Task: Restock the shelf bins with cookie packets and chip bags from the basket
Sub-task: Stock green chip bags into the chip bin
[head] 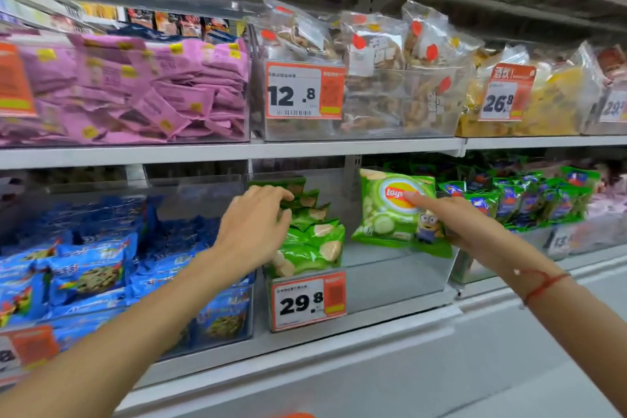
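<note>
Forearms: two bare forearms reach from the bottom corners up toward the lower shelf (305,336); a red string bracelet (543,285) circles the right wrist.
Left hands: the left hand (252,231) lies over a row of green chip bags (310,241) standing on edge in the clear middle bin (393,282), fingers bent and spread, fingertips touching the bag tops; whether any bag is actually gripped cannot be told.
Right hands: the right hand (458,220) holds a green Lay's chip bag (395,210) upright, forefinger stretched across the front near the logo, the other fingers hidden behind the bag's right edge.
Held bag position: above the right, unfilled part of the same bin, just beside the standing row.
Price tag: a card reading 29.8 (308,300) is fixed to the bin's front.
Left neighbour: a bin of blue cookie packets (95,268).
Right neighbour: small green and blue packets (529,197), blurred.
Upper shelf: pink packets (135,92), clear bags of snacks (390,71) behind a 12.8 tag (303,90), yellow bags (556,102) with a 26.8 tag (507,93).
</note>
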Demonstrator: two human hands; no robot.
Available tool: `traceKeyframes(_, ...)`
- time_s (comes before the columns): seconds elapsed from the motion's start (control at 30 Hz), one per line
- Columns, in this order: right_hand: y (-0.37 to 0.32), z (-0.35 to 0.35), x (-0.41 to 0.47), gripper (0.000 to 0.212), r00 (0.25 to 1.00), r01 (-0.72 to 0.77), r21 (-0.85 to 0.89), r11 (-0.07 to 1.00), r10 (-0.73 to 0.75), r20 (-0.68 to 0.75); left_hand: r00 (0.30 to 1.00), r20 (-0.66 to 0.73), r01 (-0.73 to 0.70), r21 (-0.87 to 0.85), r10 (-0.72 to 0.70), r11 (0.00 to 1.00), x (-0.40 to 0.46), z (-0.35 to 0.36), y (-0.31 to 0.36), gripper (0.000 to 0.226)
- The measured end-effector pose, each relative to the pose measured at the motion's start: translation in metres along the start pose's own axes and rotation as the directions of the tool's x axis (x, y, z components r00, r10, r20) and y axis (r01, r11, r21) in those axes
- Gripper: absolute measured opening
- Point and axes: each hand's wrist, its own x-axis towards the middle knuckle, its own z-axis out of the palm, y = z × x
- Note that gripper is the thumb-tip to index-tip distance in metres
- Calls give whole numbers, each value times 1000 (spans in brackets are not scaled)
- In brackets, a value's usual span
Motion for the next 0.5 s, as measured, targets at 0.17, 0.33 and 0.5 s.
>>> traceKeyframes(0.17,10,10,61,112,999,-41,5,999,41,6,939,344,-123,259,27,958,45,24,1,44)
traceKeyframes(0.33,-10,35,65,75,1000,-15,41,999,14,27,856,511,-147,382,-76,912,56,31,-7,50)
traceKeyframes(0.5,-6,51,93,73,1000,10,30,999,-11,19,912,403,-83,373,-81,924,67,24,-9,46)
